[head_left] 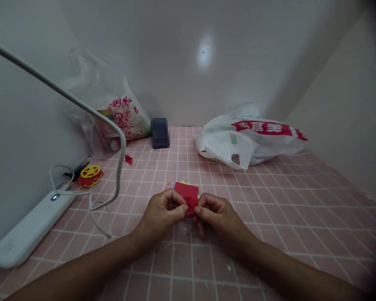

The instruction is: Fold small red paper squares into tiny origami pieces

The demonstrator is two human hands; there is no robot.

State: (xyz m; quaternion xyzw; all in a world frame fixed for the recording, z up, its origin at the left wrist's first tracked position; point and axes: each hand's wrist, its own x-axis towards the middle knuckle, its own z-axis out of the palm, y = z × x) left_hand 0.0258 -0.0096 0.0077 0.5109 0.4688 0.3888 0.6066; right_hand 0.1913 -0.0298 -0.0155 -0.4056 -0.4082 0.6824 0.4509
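Observation:
Between my two hands is a piece of red paper (pixel 187 192), roughly square at the top and creased or folded near its lower edge. My left hand (pixel 166 207) pinches its lower left part between thumb and fingers. On the other side, my right hand (pixel 211 210) pinches the lower right part, thumb and forefinger pressed together. Both hands are closed, and the thumbs nearly meet at the folded part. Orange and yellow bits show behind the red sheet, mostly hidden by it and by my left fingers.
Yellow and red paper cutouts (pixel 90 173) lie at left near a white power strip (pixel 34 228). A grey cable (pixel 120 146) arcs above the pink tiled surface (pixel 269 251). Plastic bags, one left (pixel 133 119) and one right (pixel 225 146), flank a dark blue object (pixel 159 133). A red scrap (pixel 128 159) lies left.

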